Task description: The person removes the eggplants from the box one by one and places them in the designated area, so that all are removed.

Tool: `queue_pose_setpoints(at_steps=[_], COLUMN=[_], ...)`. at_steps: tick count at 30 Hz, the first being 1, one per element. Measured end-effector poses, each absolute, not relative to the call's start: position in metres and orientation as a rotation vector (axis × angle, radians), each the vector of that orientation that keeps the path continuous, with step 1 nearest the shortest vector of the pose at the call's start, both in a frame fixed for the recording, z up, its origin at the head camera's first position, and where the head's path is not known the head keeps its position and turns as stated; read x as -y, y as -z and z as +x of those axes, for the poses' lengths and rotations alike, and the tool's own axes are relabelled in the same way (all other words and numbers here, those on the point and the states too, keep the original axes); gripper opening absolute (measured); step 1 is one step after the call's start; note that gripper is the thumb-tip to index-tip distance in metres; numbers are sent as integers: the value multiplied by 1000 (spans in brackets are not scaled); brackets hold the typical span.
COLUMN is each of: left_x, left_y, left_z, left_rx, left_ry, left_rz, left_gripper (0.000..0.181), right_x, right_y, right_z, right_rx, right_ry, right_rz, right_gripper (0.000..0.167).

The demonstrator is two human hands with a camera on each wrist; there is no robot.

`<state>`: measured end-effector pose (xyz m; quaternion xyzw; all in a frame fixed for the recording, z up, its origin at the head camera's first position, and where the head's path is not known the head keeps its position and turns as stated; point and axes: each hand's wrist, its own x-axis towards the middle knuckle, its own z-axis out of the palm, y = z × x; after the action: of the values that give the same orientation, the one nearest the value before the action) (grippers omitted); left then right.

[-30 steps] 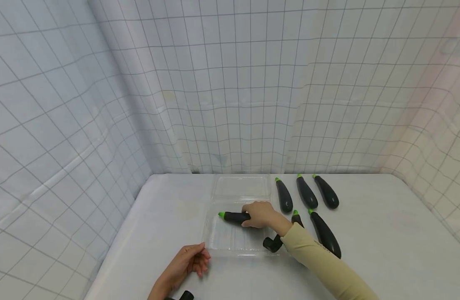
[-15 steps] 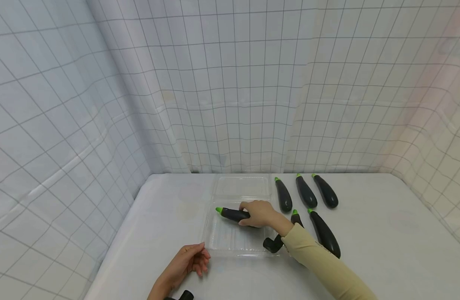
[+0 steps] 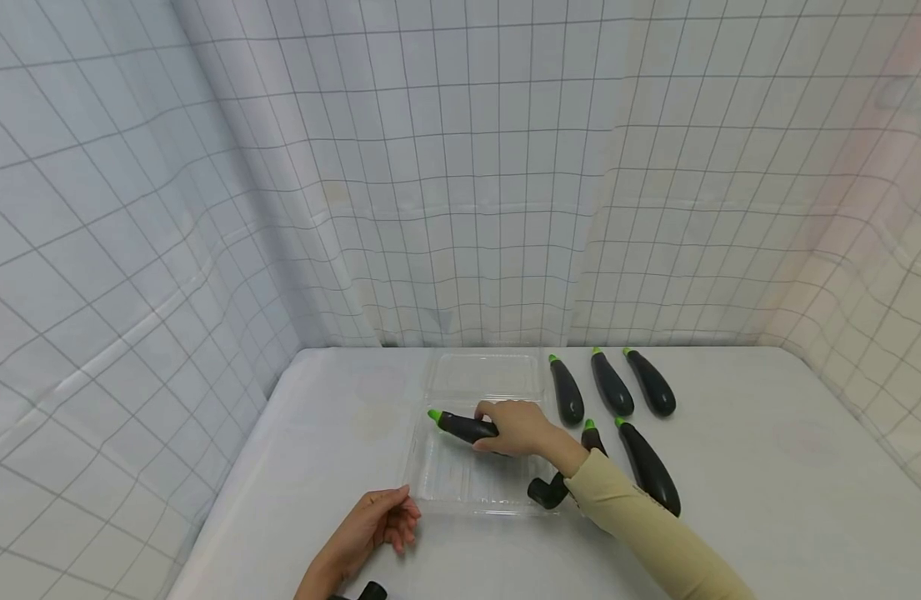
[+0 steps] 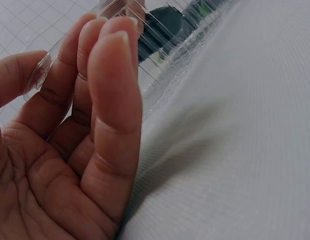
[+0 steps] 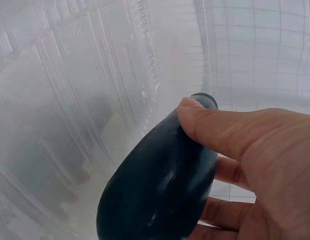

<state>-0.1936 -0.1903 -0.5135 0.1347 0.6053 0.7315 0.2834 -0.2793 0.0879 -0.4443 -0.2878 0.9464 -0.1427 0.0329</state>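
A clear plastic clamshell box (image 3: pixel 460 492) lies unfolded on the table, its lid part toward the back. Over its near tray my right hand (image 3: pixel 516 429) grips a dark eggplant (image 3: pixel 463 427) whose green stem points left. In the right wrist view, my thumb presses on the smooth skin of the eggplant (image 5: pixel 155 175), with the other fingers on its opposite side. My left hand (image 3: pixel 373 525) holds the box's front left corner. The left wrist view shows that clear corner (image 4: pixel 39 77) between thumb and fingers, which are loosely bent.
Several more eggplants (image 3: pixel 651 471) lie on the white table to the right of the box. One eggplant (image 3: pixel 593 437) is partly hidden by my right sleeve. A black wrist camera (image 3: pixel 548 492) overhangs the tray. White gridded curtains (image 3: pixel 460 208) surround the table.
My right hand has shifted slightly left with the eggplant, and its green stem end has swung toward the back left and risen a little. My left hand has stayed at the corner.
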Motion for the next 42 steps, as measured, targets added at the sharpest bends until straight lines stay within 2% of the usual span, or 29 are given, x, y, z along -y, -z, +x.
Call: queue_pose_setpoints(at_steps=[42], left_x=[189], left_y=[508], left_z=[-190], left_rx=[-1609], left_ry=[-1961], left_rz=[358], left_gripper=[38], right_x=[-86], right_y=[425], right_z=[-258], right_rx=[-3119], right_ry=[847], right_rz=[-1035], right_gripper=[41])
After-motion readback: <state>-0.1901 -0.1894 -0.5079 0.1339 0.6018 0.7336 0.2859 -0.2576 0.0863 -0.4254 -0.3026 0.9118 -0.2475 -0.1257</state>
